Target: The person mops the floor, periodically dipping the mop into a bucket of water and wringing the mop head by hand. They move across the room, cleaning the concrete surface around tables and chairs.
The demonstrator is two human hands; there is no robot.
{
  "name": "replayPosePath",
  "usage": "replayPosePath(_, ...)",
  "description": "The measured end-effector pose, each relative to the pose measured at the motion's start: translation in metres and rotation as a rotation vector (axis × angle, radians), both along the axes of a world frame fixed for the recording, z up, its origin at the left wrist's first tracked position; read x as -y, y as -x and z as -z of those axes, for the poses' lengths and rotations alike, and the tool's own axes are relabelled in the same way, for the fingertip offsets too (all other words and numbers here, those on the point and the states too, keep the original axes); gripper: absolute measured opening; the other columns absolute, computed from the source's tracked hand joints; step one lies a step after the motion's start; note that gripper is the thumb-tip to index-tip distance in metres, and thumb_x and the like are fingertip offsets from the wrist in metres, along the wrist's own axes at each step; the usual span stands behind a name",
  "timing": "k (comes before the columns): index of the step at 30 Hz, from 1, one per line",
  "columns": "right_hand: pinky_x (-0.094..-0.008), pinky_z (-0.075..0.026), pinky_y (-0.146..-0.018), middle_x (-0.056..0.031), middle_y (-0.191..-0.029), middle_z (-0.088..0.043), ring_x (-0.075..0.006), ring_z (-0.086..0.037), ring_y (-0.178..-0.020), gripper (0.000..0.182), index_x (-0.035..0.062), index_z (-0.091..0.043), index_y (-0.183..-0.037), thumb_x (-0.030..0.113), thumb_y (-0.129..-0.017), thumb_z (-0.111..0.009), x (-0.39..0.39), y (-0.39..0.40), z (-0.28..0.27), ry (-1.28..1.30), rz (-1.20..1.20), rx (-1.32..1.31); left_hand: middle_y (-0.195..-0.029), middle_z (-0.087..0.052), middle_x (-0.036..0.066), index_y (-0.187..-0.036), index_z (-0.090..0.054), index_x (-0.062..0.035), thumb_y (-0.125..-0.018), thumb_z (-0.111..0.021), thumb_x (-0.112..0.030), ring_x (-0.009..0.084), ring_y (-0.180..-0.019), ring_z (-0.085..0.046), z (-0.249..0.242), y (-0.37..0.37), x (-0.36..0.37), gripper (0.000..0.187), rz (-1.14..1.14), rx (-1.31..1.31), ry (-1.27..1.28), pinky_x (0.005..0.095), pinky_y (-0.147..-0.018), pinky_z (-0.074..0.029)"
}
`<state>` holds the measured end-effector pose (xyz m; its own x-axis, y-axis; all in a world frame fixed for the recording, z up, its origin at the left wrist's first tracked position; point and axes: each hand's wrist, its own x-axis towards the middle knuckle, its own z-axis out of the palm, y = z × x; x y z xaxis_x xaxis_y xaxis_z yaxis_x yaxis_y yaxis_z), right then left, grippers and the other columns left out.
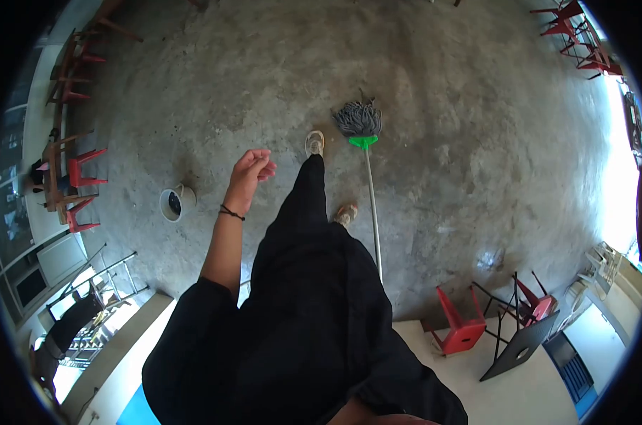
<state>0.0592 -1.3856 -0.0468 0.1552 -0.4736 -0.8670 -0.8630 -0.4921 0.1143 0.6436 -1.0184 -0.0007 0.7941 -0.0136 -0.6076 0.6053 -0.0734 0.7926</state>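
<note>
My left hand (254,165) hangs out in front of my body with its fingers loosely bent and a little apart. It holds nothing, and a dark band circles the wrist. A mop lies on or just above the floor ahead of my feet, with a grey string head (358,119) and a green clamp (363,142). Its pale handle (373,205) runs back along my right side and disappears behind my dark clothes. My right hand is out of sight, so whether it grips the handle is hidden. Nearest my left hand on the floor is a white bucket (185,203).
The stained concrete floor (434,78) spreads ahead. Red chairs (87,168) and wooden tables line the left wall. Behind me on the right are a red stool (459,333) and a tipped dark table (521,346). A person (69,326) is at the lower left; more red chairs (565,25) stand at upper right.
</note>
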Motion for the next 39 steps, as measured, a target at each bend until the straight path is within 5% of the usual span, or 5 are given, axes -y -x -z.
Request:
replayPosePath(7, -0.0515, -0.042, -0.061, -0.0289, -0.073, -0.057, -0.0459, -0.058, -0.075, 0.054, -0.0016, -0.057, -0.083, 0.045, -0.096, -0.033, -0.018, -0.111, 0.048, -0.204, 0.138, 0.454, -0.087, -0.063, 0.002, -0.105, -0.058, -0.0091, -0.092, -0.054, -0.026, 0.0113, -0.077, -0.059, 0.006, -0.038, 0.004, 0.022, 0.025, -0.018, -0.01, 0.0255, -0.072, -0.043)
replayPosePath(18, -0.0432, -0.049, -0.059, -0.0173, -0.049, -0.055, -0.0332, -0.063, -0.054, 0.065, -0.0044, -0.057, -0.057, 0.044, -0.095, -0.033, -0.046, -0.795, 0.178, -0.363, -0.016, 0.503, -0.088, -0.063, 0.004, -0.108, -0.057, -0.008, -0.092, -0.054, -0.025, 0.0123, -0.078, -0.059, 0.018, -0.156, -0.059, 0.024, -0.151, -0.008, -0.12, 0.0256, -0.072, -0.043)
replayPosePath(23, -0.0417, -0.05, -0.063, -0.0179, -0.053, -0.057, -0.0323, -0.065, -0.06, 0.061, -0.0052, -0.06, -0.066, 0.042, -0.093, -0.034, -0.046, -0.916, 0.144, -0.241, -0.031, 0.476, -0.088, -0.064, 0.004, -0.109, -0.057, -0.0082, -0.092, -0.054, -0.025, 0.0128, -0.078, -0.059, 0.001, -0.17, -0.075, 0.024, -0.176, 0.011, -0.162, 0.0262, -0.072, -0.044)
replayPosePath(29, -0.0464, -0.049, -0.073, -0.023, -0.074, -0.064, -0.0376, -0.066, -0.077, 0.06, -0.0039, -0.065, -0.088, 0.049, -0.092, -0.036, -0.012, -0.756, 0.18, -0.145, -0.121, 0.484, -0.088, -0.064, 0.004, -0.108, -0.058, -0.0084, -0.092, -0.055, -0.024, 0.0126, -0.078, -0.06, -0.005, -0.148, -0.063, 0.023, -0.139, 0.05, -0.099, 0.0255, -0.072, -0.044)
replayPosePath(39, -0.0541, -0.044, -0.083, -0.0286, -0.099, -0.062, -0.0466, -0.057, -0.099, 0.062, 0.0029, -0.06, -0.103, 0.056, -0.093, -0.028, -0.032, -0.164, 0.081, -0.003, 0.0, 0.057, -0.086, -0.064, 0.004, -0.106, -0.058, -0.0089, -0.091, -0.055, -0.023, 0.0116, -0.076, -0.059, 0.011, -0.041, -0.019, 0.021, 0.052, 0.048, 0.041, 0.025, -0.071, -0.044)
